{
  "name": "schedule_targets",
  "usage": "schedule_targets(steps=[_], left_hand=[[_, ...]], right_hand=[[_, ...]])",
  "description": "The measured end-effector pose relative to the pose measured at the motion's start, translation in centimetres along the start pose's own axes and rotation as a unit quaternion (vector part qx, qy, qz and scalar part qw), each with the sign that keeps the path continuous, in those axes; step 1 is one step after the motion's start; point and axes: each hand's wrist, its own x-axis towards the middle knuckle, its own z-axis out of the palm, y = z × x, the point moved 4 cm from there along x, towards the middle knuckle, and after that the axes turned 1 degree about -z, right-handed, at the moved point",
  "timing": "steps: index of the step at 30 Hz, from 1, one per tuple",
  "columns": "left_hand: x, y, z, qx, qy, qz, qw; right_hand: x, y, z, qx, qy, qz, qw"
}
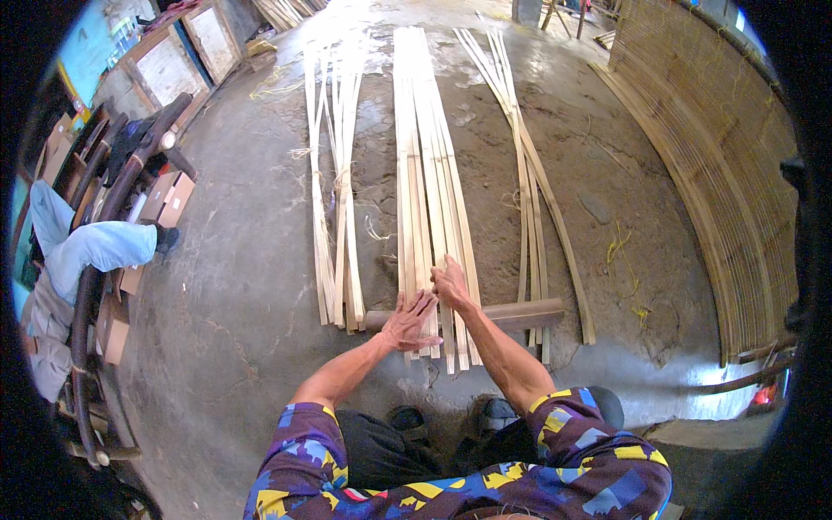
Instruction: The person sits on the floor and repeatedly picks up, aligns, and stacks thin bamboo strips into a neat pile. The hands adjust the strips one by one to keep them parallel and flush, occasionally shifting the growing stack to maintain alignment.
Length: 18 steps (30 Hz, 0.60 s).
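Observation:
Long, pale bamboo strips (422, 173) lie side by side in front of me, running away across the floor. Under their near ends a brown pole (529, 315) lies crosswise. My left hand (411, 322) rests flat on the near left part of the strips, fingers stretched out. A little farther off, my right hand (450, 283) is closed on a bamboo strip in the right half of the row; its fingertips are partly hidden. Loose strips lie in a bunch on the left (347, 199) and another bunch on the right (524, 165).
A large slatted bamboo screen (719, 165) stands along the right side. At the left, clothes (95, 247) hang over a dark bench frame (87, 321), with cardboard boxes (166, 198) beside it. Yellow twine (620, 247) lies on the concrete floor (234, 260).

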Motion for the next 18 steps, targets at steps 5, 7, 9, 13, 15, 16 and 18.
schedule_targets(steps=[5, 7, 9, 13, 15, 16, 18], left_hand=[[0.1, 0.2, 0.2, 0.026, -0.006, -0.013, 1.000], [0.0, 0.3, 0.1, 0.006, 0.002, -0.012, 1.000], [0.0, 0.4, -0.3, -0.047, 0.014, -0.016, 0.999], [-0.2, 0.7, -1.0, -0.064, 0.025, 0.007, 0.998], [-0.3, 0.7, -1.2, -0.043, 0.040, 0.015, 0.998], [-0.3, 0.7, -1.1, -0.038, 0.041, 0.014, 0.998], [-0.2, 0.3, -0.5, -0.041, 0.036, 0.013, 0.998]], right_hand=[[-1.9, -8.5, 0.5, -0.108, 0.107, -0.163, 0.975], [-3.3, -11.6, 1.3, -0.038, 0.074, -0.298, 0.951], [-3.3, -12.7, 2.2, -0.058, 0.068, -0.275, 0.957], [-1.4, -11.1, 3.9, -0.047, 0.104, -0.240, 0.964], [0.4, -8.8, 4.8, -0.044, 0.075, -0.177, 0.980], [1.3, -7.4, 5.2, -0.049, 0.058, -0.133, 0.988], [2.6, -5.7, 6.3, -0.090, 0.059, -0.162, 0.981]])
